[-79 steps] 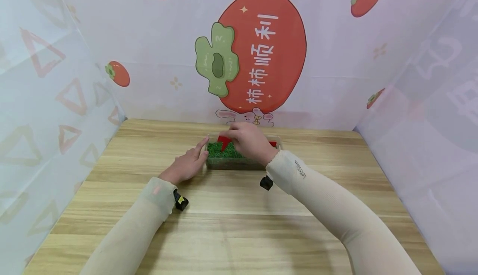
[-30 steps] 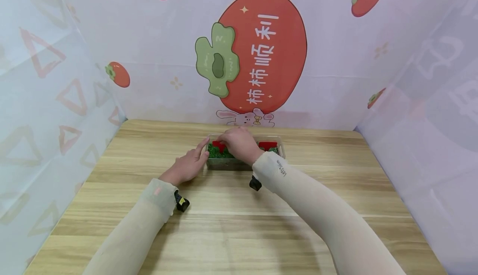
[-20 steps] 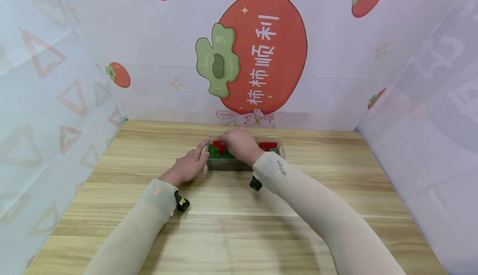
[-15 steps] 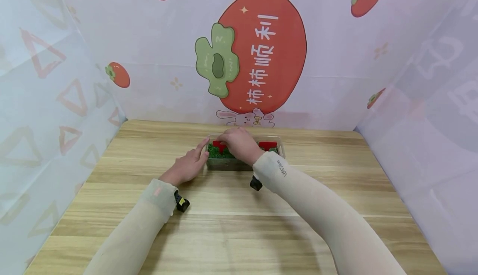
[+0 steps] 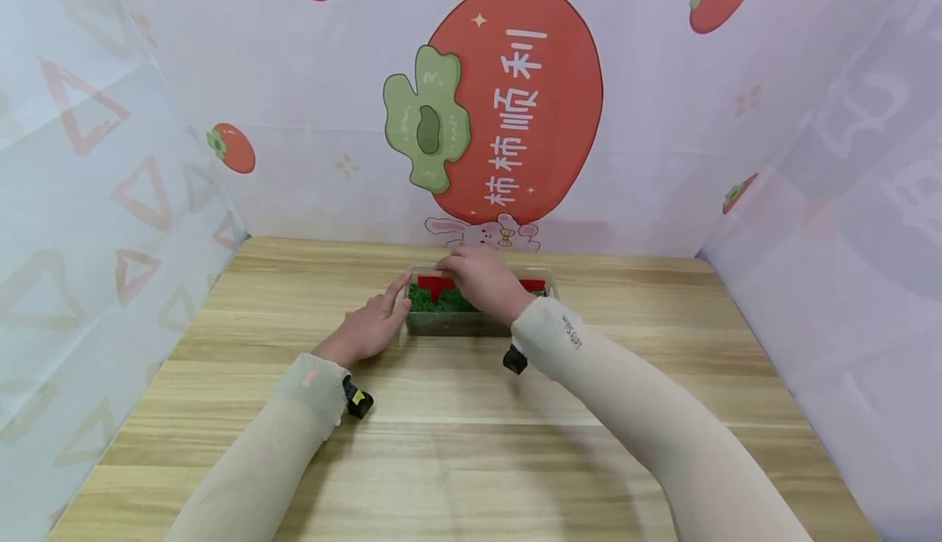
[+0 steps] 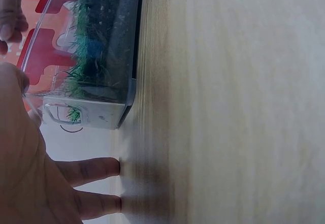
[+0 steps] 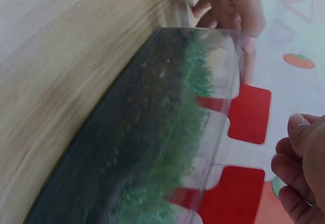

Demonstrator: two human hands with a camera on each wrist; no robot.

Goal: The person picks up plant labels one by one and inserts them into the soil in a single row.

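Observation:
A clear plastic tub [image 5: 459, 326] with dark soil and green grass [image 5: 424, 300] stands near the table's far edge. One red T-shaped plant label [image 5: 429, 286] stands upright in its left part. Another red plant label [image 5: 536, 285] shows on the right, partly behind my right hand [image 5: 486, 280]. In the right wrist view that hand's loosely curled fingers [image 7: 289, 168] are apart from both labels and hold nothing. My left hand [image 5: 365, 323] touches the tub's left end, thumb and forefinger at the rim. Two of its other fingers [image 6: 94, 170] reach straight down to the tabletop.
The wooden table [image 5: 471, 460] spreads toward me in front of the tub. A white backdrop [image 5: 316, 76] printed with persimmons rises just behind it, with pale walls on both sides. A small black camera [image 5: 514, 359] hangs at my right wrist.
Over the longer span, my right hand has lowered the left label into the grass. Since half a second ago it has let go and shifted slightly right. My left hand has stayed put.

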